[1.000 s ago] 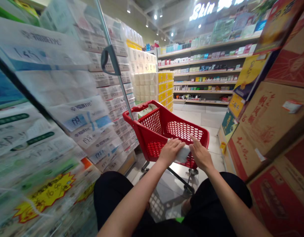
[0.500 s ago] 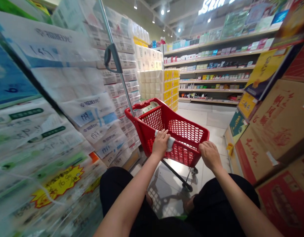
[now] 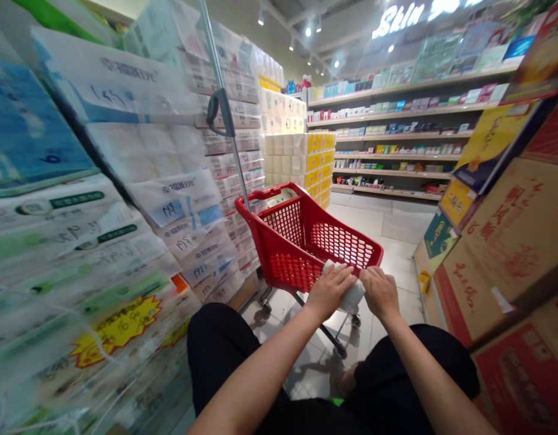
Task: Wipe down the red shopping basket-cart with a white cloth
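Observation:
A red plastic shopping cart point(image 3: 301, 241) stands on the tiled aisle floor in front of me. My left hand point(image 3: 330, 290) presses a white cloth point(image 3: 352, 297) against the near rim of the cart, fingers curled over it. My right hand point(image 3: 381, 292) grips the same rim just to the right, touching the cloth's other end. Both forearms reach forward over my knees, which are in black trousers.
Tall stacks of wrapped tissue packs point(image 3: 138, 181) with price labels fill the left side, with a metal pole point(image 3: 224, 109) beside them. Cardboard boxes point(image 3: 509, 241) are piled on the right. Shelves of small products point(image 3: 387, 139) line the far wall. Tiled floor point(image 3: 392, 229) runs ahead.
My left hand slid the cloth rightward along the cart rim, from the left corner to beside my right hand. The cart shifted slightly.

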Available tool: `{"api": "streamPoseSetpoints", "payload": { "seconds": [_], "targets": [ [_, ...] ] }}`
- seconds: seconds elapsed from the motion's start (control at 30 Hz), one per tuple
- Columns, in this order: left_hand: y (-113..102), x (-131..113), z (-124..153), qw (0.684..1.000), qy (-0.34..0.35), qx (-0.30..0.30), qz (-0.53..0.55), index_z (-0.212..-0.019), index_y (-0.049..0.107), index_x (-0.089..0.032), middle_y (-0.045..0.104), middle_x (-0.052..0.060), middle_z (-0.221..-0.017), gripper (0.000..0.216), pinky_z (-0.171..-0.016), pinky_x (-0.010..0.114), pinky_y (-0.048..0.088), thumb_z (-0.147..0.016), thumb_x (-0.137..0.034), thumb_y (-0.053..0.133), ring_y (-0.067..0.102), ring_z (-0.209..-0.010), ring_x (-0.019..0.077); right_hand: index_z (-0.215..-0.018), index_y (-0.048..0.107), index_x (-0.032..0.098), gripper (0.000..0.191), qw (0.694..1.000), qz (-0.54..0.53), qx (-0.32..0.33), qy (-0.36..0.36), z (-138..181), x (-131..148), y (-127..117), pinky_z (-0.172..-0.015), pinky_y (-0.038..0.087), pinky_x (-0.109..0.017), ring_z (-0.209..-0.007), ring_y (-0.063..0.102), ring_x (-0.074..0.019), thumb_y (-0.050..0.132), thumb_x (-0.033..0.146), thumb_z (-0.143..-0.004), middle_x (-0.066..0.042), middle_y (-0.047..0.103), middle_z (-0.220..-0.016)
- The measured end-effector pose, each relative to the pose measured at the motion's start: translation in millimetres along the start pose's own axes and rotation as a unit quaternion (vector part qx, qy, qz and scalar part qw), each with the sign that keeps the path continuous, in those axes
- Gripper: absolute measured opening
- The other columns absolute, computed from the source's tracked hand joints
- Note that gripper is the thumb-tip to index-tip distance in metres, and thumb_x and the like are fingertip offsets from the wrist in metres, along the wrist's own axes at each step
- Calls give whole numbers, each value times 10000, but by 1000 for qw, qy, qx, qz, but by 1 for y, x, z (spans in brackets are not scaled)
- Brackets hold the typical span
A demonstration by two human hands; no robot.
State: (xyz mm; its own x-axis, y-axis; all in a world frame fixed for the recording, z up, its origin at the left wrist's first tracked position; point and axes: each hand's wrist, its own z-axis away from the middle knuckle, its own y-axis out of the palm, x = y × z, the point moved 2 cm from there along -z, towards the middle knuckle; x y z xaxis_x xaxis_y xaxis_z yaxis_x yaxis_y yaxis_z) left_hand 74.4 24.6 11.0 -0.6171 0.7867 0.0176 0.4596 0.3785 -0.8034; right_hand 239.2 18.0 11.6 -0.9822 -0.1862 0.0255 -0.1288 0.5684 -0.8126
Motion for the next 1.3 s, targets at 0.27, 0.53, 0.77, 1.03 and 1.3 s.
{"api": "streamPoseSetpoints", "payload": {
  "seconds": [0.27,0.53,0.77,1.03,1.3],
  "targets": [
    [-29,61,5,998,-56,11,22,-1210,558,-241,432,43,-1462,310,-1185,435,243,-919,-158,493,292,-1409,165,-789,507,212,305,1000,-26,-4,-5,4,1,-2,-749,273,-335,-992,506,-192,284,257,-992,-31,609,-845],
    [-39,96,19,998,-69,9,-8,-1204,562,-243,382,56,-1494,319,-1176,483,233,-908,-138,507,273,-1420,194,-801,515,212,302,999,-42,-15,-3,15,8,-4,-790,289,-344,-1005,510,-205,282,269,-986,-40,612,-844],
    [-41,99,21,998,-67,16,-11,-1212,571,-253,396,56,-1484,346,-1167,490,245,-893,-124,535,268,-1422,196,-887,567,228,303,996,-85,-34,14,21,18,-8,-820,300,-348,-1060,489,-221,288,297,-981,-54,631,-926],
    [-42,104,21,998,-60,23,10,-1203,568,-253,355,41,-1508,321,-1178,476,223,-913,-139,491,242,-1430,188,-842,566,225,312,996,-80,-37,23,26,26,-13,-842,302,-350,-1029,502,-216,296,297,-979,-50,630,-886],
    [-44,77,24,992,-118,-8,33,-1218,545,-216,400,70,-1471,350,-1166,466,293,-907,-98,439,269,-1417,202,-887,576,238,311,996,-69,-55,16,29,46,-6,-881,266,-384,-949,494,-219,292,329,-974,-48,611,-874]
  ]
}}
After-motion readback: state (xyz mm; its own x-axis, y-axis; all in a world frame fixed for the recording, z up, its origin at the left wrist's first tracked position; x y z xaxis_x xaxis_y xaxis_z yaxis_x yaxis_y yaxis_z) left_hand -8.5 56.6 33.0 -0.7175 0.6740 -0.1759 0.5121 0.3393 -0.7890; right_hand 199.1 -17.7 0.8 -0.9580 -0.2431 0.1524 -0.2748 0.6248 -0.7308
